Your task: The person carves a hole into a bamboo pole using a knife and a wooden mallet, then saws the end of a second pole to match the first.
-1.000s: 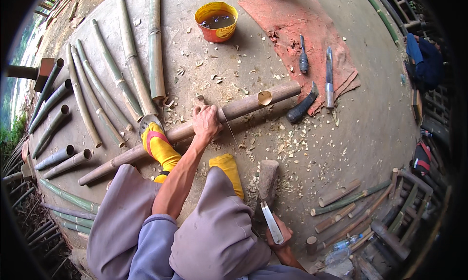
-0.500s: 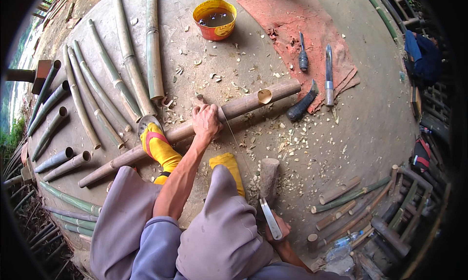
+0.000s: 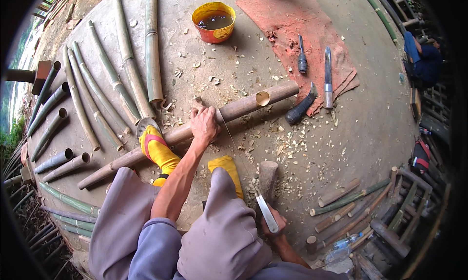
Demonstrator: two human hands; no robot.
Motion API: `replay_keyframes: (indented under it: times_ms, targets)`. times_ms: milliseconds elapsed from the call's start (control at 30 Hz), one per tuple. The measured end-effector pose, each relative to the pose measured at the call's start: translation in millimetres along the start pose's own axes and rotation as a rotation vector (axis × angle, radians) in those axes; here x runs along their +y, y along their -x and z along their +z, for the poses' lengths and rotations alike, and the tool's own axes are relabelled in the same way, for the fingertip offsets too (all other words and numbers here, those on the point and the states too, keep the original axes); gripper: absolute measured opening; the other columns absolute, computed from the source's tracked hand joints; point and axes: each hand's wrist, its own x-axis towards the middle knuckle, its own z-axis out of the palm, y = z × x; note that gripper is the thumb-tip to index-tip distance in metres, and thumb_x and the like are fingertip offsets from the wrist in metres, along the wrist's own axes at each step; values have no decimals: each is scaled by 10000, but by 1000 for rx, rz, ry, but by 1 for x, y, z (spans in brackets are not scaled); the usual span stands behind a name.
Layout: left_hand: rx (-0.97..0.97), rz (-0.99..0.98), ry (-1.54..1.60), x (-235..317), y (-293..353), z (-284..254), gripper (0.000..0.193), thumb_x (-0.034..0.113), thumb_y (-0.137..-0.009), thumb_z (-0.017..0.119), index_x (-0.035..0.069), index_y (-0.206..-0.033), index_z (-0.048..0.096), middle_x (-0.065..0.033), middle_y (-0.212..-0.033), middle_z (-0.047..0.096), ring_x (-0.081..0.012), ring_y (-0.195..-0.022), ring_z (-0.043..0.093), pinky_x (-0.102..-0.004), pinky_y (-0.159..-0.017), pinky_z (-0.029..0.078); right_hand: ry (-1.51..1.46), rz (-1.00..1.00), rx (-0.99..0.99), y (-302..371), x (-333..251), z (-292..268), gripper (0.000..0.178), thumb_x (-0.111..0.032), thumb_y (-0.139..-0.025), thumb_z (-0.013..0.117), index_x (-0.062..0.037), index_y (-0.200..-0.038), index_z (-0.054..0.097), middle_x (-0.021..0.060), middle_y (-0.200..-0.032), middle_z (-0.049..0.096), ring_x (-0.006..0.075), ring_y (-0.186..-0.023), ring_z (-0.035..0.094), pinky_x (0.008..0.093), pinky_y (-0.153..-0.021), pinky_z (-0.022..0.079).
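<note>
A long brown bamboo pole [image 3: 243, 106] lies slantwise across the floor, with a round opening in its upper side near the right end. My left hand [image 3: 204, 124] is closed over its middle and presses on it. In my right hand [image 3: 274, 223], low in the picture, is a hand saw [image 3: 266, 212] with a pale handle. Its thin blade, seen nearly edge-on, runs up to the pole and crosses it just right of my left hand. My foot in a yellow sock [image 3: 160, 151] and sandal rests against the pole to the left.
A yellow-red tub [image 3: 214, 32] of dark liquid stands at the back. On a red cloth [image 3: 287, 24] lie a dark-handled tool [image 3: 302, 56] and a knife [image 3: 328, 75]; a curved blade [image 3: 302, 104] is beside it. Bamboo poles [image 3: 127, 60] lie left, a wooden block [image 3: 267, 180] near my right hand.
My right hand has pushed the saw a little forward and left, so the blade reaches farther past the pole. My left hand stays on the pole.
</note>
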Motion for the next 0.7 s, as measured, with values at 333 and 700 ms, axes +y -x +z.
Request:
replay_keyframes:
  times_ms: [333, 700]
  targets:
    - [-78, -19, -24, -9, -4, -2, 395, 244, -587, 797, 87, -880, 584, -94, -923, 658, -257, -1039, 583, -476, -953, 363, -96, 71, -86, -38, -10, 18, 445, -34, -782, 645, 44, -1214, 572, 201, -1032, 683, 269, -886, 704, 345, -772, 551]
    - [-27, -2, -23, 3, 0, 0, 321, 165, -605, 737, 81, -867, 572, -99, -892, 648, -242, -1020, 583, -444, -935, 368, -185, 140, -111, -139, -7, 89, 559, -122, -761, 723, 42, -1258, 525, 232, -1061, 642, 322, -929, 665, 373, -801, 527]
